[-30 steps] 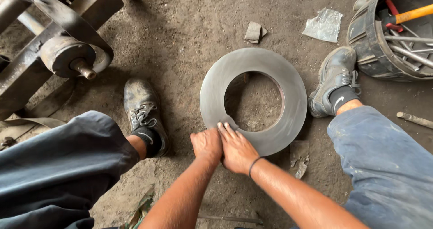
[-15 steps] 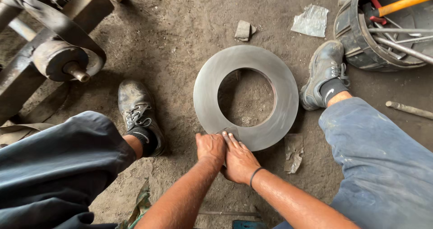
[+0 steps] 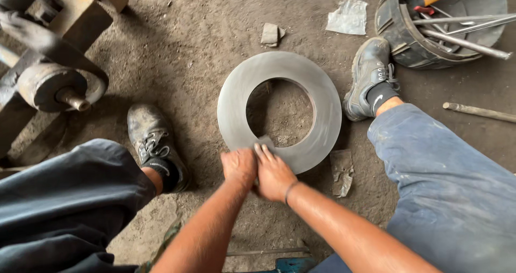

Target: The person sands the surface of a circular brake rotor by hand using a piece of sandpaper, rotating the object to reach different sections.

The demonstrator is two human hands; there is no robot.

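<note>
A flat grey metal ring (image 3: 322,98) with a wide round hole lies on the dirt floor between my feet. My left hand (image 3: 239,166) and my right hand (image 3: 275,172) are pressed side by side on the ring's near edge. The left one is curled into a fist. The right one lies flatter, with a small grey sheet (image 3: 265,141) poking out from under its fingertips onto the ring. A dark band circles my right wrist. How much of the sheet lies under the hands is hidden.
My left shoe (image 3: 153,141) and right shoe (image 3: 368,77) flank the ring. A black bucket (image 3: 400,39) of rods and tools stands at top right, with a loose rod (image 3: 478,112) beside it. A machine with a shaft (image 3: 51,87) is at left. Scraps (image 3: 348,16) litter the ground.
Both hands have slid together a little to the right along the ring's near edge and further onto it. The grey sheet now shows beyond the fingertips.
</note>
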